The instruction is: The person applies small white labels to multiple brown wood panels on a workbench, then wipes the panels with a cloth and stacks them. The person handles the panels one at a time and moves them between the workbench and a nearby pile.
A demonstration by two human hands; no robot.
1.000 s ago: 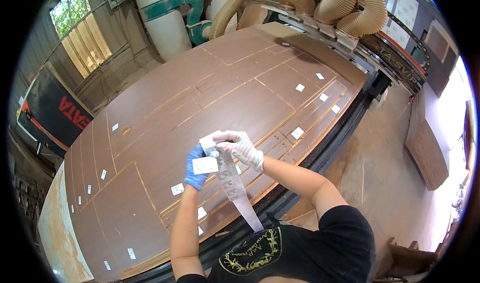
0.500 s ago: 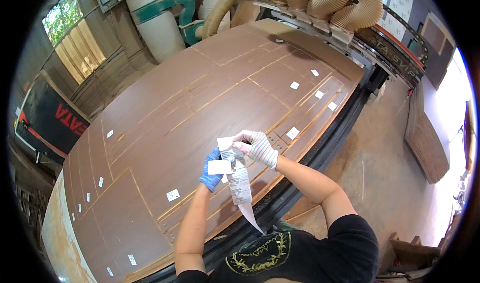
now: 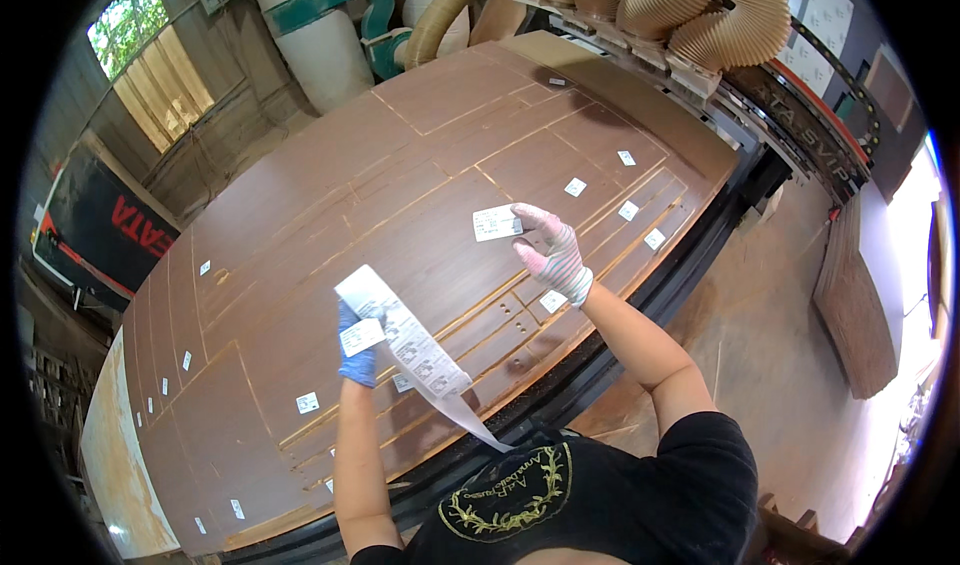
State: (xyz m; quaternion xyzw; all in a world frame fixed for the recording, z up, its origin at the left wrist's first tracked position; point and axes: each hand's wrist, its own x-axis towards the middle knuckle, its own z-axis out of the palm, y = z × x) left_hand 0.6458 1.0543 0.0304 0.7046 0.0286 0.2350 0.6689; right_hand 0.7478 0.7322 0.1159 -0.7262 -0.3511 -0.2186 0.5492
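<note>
My left hand (image 3: 356,365), in a blue glove, grips a long white strip of printed labels (image 3: 408,341), whose tail trails down to my shirt. A separate white label (image 3: 362,336) lies over the blue fingers. My right hand (image 3: 562,263), in a striped white glove with pinkish fingertips, holds a single label (image 3: 496,223) at its fingertips above the panel; the thumb stands apart below. Under both hands lies a large brown panel (image 3: 300,255), cut by grooves into rectangular parts. Several labels, such as one near the left forearm (image 3: 307,403), lie on these parts.
A machine gantry with ribbed tan hoses (image 3: 735,25) stands across the panel's far right end. A black rail (image 3: 560,390) runs along the near edge. Stacked boards (image 3: 858,295) lean at the right. White dust-collector bags (image 3: 322,65) stand at the back left.
My right hand has moved away from the strip, up and to the right, with a label. My left hand has shifted left and down, and the strip now slants.
</note>
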